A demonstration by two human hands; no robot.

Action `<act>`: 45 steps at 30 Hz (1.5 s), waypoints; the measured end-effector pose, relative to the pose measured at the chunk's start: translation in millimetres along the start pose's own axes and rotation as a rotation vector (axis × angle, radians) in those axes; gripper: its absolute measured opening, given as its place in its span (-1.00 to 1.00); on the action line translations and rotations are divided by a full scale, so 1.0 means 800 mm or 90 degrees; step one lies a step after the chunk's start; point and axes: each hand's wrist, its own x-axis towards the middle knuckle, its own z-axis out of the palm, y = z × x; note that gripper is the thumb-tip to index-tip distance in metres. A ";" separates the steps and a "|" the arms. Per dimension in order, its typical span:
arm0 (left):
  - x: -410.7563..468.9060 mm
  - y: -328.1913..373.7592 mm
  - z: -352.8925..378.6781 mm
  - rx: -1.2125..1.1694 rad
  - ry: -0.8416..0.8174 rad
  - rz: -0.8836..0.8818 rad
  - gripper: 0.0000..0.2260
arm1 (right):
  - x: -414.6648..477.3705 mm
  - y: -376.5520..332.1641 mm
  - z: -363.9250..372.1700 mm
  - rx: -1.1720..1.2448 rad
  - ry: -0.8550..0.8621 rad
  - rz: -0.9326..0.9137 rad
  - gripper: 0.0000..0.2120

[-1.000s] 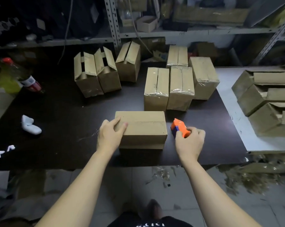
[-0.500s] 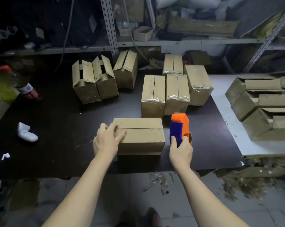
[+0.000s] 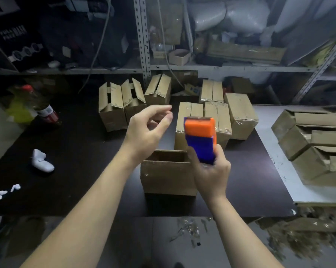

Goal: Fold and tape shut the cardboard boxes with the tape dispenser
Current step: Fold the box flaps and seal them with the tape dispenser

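Note:
A plain cardboard box (image 3: 167, 177) stands near the front edge of the dark table (image 3: 82, 155), and a dark gap shows under its top flap. My right hand (image 3: 211, 175) grips the blue handle of the orange and blue tape dispenser (image 3: 200, 138), held upright in the air above the box's right end. My left hand (image 3: 149, 126) hovers above and left of the box, fingers loosely curled, thumb and forefinger apart, with nothing visible in it.
Taped boxes (image 3: 217, 120) stand behind the near box, and untaped boxes (image 3: 122, 105) with raised flaps stand at the back left. Open boxes (image 3: 314, 149) lie on the white surface at the right. A bottle (image 3: 45, 111) and white scraps (image 3: 41, 161) sit at the left.
My left hand has lifted off the box top and risen into the air. My right hand has raised the tape dispenser from beside the box to above it. The top flap has sprung up.

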 end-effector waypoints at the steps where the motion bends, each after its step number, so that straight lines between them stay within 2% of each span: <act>1: 0.004 0.012 -0.006 -0.042 -0.032 0.000 -0.73 | -0.003 -0.001 0.003 -0.019 -0.015 -0.034 -0.50; 4: 0.008 0.034 -0.026 -0.151 -0.184 -0.071 -0.68 | -0.010 0.001 0.013 -0.059 -0.044 -0.107 -0.48; 6: 0.008 0.036 -0.040 -0.180 -0.273 -0.100 -0.74 | -0.014 0.000 0.016 -0.057 -0.066 -0.123 -0.43; 8: 0.009 0.034 -0.051 -0.173 -0.325 -0.087 -0.79 | -0.016 -0.003 0.017 -0.050 -0.081 -0.134 -0.42; 10: 0.011 0.033 -0.060 -0.158 -0.335 -0.083 -0.81 | -0.019 -0.006 0.018 -0.046 -0.089 -0.140 -0.43; 16: 0.018 0.025 -0.074 -0.034 -0.286 -0.059 -0.86 | -0.021 -0.008 0.028 -0.075 -0.089 -0.148 -0.42; 20: 0.012 0.012 -0.065 -0.034 -0.153 -0.048 -0.84 | -0.014 -0.009 0.031 -0.109 -0.113 -0.175 -0.41; 23: 0.005 0.006 -0.054 -0.025 -0.109 -0.024 -0.85 | -0.007 -0.009 0.029 -0.150 -0.115 -0.201 -0.47; 27: 0.029 0.010 -0.080 -0.061 0.088 0.013 -0.89 | -0.020 0.019 0.005 -0.212 -0.115 -0.164 -0.48; 30: 0.051 0.009 -0.097 0.018 0.058 0.034 -0.89 | -0.023 0.027 -0.005 -0.234 -0.102 -0.135 -0.44; 34: 0.046 -0.014 -0.082 -0.026 0.106 0.001 -0.93 | -0.006 0.014 -0.004 -0.228 -0.100 -0.058 -0.37; 38: 0.024 -0.044 -0.079 0.006 0.100 -0.045 -0.70 | 0.004 0.013 -0.012 -0.212 -0.117 -0.065 -0.34; 42: -0.005 -0.059 -0.074 0.050 -0.001 -0.174 -0.39 | 0.011 0.010 -0.011 -0.252 -0.115 -0.101 -0.42; 45: -0.017 -0.078 -0.083 0.034 -0.047 -0.237 -0.33 | 0.016 0.017 -0.016 -0.269 -0.106 -0.121 -0.48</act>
